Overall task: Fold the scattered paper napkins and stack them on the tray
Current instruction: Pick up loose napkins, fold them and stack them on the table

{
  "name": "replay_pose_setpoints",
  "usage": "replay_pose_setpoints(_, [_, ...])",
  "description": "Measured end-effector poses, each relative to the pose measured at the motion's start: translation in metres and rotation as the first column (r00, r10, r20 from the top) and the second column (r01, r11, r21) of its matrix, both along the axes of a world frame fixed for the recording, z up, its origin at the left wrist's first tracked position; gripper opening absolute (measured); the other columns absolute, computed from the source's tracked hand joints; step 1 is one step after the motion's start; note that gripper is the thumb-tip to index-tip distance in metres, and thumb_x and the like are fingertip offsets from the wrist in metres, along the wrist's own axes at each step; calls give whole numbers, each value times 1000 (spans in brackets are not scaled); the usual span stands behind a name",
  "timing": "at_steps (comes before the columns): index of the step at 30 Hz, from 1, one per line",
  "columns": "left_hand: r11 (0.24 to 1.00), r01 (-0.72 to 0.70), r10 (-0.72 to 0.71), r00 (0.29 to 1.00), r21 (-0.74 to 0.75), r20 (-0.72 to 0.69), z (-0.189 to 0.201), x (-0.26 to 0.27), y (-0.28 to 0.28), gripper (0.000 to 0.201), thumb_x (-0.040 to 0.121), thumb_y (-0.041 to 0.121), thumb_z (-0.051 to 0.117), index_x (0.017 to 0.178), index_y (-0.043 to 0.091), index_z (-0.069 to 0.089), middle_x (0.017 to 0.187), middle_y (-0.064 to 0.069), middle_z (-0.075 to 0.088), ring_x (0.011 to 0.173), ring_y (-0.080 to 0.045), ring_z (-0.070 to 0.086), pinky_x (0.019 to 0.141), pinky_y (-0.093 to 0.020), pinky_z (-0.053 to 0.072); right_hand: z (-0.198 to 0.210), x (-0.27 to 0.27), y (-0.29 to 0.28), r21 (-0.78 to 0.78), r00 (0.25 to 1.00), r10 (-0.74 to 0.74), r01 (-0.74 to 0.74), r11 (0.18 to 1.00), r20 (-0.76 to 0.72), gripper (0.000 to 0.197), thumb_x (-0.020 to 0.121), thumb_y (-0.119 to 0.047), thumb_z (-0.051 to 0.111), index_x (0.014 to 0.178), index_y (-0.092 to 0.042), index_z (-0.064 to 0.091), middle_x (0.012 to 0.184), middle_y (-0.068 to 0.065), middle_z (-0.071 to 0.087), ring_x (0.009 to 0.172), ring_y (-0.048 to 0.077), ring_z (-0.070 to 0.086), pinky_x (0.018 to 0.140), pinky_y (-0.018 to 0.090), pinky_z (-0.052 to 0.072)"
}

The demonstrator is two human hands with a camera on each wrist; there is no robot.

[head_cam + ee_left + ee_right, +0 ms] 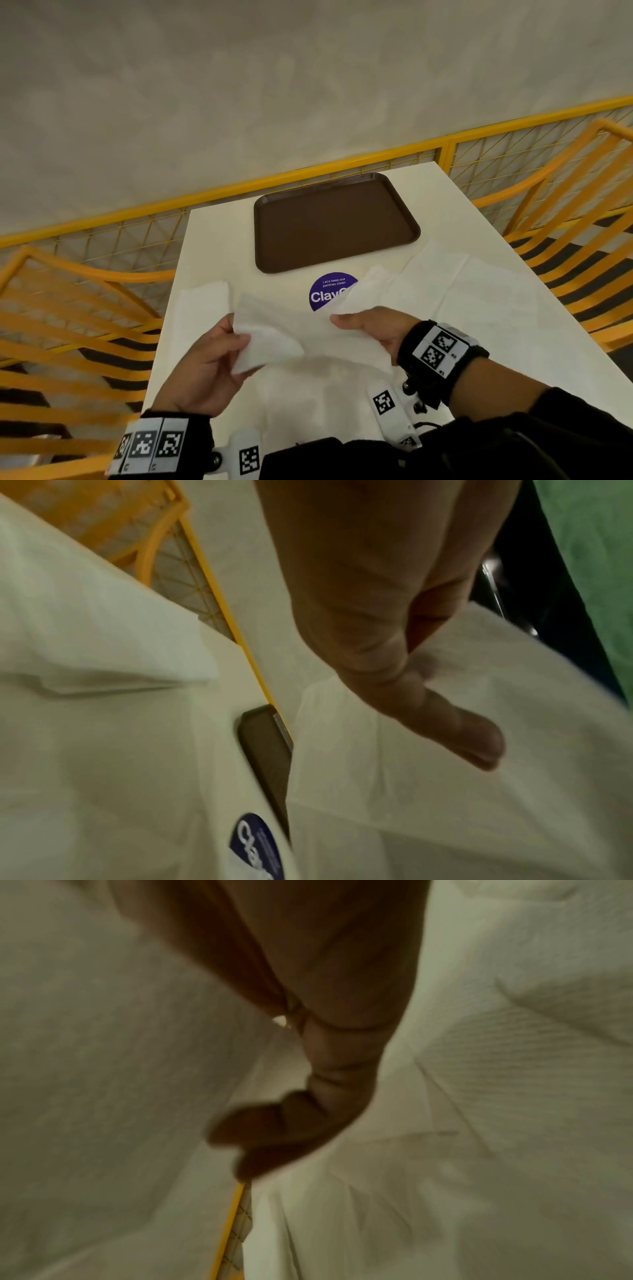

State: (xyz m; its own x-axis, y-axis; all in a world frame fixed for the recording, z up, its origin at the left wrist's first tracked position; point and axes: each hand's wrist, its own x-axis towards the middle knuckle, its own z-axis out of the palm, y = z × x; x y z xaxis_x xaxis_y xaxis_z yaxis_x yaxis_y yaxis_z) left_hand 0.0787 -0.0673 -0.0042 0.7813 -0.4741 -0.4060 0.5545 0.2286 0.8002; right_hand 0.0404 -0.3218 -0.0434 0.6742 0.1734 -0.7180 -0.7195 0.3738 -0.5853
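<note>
A thin, white, creased napkin (291, 329) hangs stretched above the table (479, 308), left hand (205, 370) and right hand (373, 329) each pinching one end.

Left hand (377, 601) pinching white napkin (445, 791), brown tray (267, 750) edge beyond

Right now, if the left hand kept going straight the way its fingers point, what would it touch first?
Probably the held napkin, which the left hand already pinches. Beyond it lies the purple sticker, then the brown tray; depth is uncertain.

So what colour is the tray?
Dark brown; the tray shows best in the head view.
</note>
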Motion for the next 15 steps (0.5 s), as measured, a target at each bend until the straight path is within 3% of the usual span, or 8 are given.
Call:
replay_pose_setpoints(2, [996, 85, -85, 996, 20, 3, -3, 0, 5, 43, 54, 11, 81, 90, 5, 60, 92, -18, 67, 79, -28, 69, 60, -32, 58, 8, 2, -6, -90, 990, -9, 21, 996, 140, 26, 86, -5, 65, 111, 0, 63, 93, 15, 74, 74, 26, 72, 66, 34, 58])
replay_pose_setpoints(4, [986, 159, -158, 987, 44, -21, -2, 2, 9, 69, 41, 27, 91, 100, 3, 64, 100, -21, 66, 85, -32, 68, 68, -38, 58, 17, 3, -14, -162, 959, 11, 37, 986, 283, 27, 84, 1, 66, 111, -2, 64, 103, 16, 72, 88, 29, 71, 78, 39, 57])
replay_pose_setpoints(6, [979, 177, -176, 984, 102, -19, -2, 4, 7, 71, 45, 40, 88, 105, 6, 69, 102, -20, 69, 83, -32, 69, 70, -40, 59, 28, 1, -20, -266, 920, 77, 31, 964, 385, 29, 80, 0, 71, 108, -6, 67, 107, 15, 72, 98, 35, 68, 89, 46, 54])
replay_pose_setpoints(9, [947, 165, -183, 982, 277, 40, -1, 6, -9, 84, 44, 51, 88, 111, 5, 67, 108, -17, 70, 90, -29, 69, 76, -39, 57, 41, -4, -27, -313, 884, 107, 46, 949, 455, 30, 77, -2, 74, 107, -5, 67, 106, 16, 71, 99, 36, 67, 91, 48, 53])
replay_pose_setpoints(11, [941, 144, -170, 983, 306, 61, -2, 5, -22, 92, 37, 49, 91, 112, 3, 65, 110, -15, 71, 98, -29, 69, 86, -42, 54, 47, -8, -29, -294, 862, 93, 67, 954, 498, 30, 78, -1, 72, 108, -2, 67, 106, 16, 72, 95, 33, 69, 88, 46, 55])
replay_pose_setpoints(13, [945, 104, -146, 983, 309, 114, -2, 3, -32, 92, 28, 42, 94, 108, 7, 66, 107, -13, 72, 94, -26, 71, 79, -36, 57, 51, -10, -32, -295, 845, 80, 95, 951, 529, 30, 78, -1, 71, 108, -2, 67, 105, 15, 72, 93, 31, 69, 85, 42, 57])
replay_pose_setpoints(15, [963, 67, -119, 975, 261, 188, -2, 0, -36, 70, 38, 27, 88, 103, 10, 68, 106, -12, 73, 94, -26, 71, 72, -29, 59, 52, -13, -34, -279, 839, 35, 141, 950, 543, 29, 81, -1, 68, 110, -3, 66, 105, 14, 72, 94, 30, 69, 80, 36, 58])
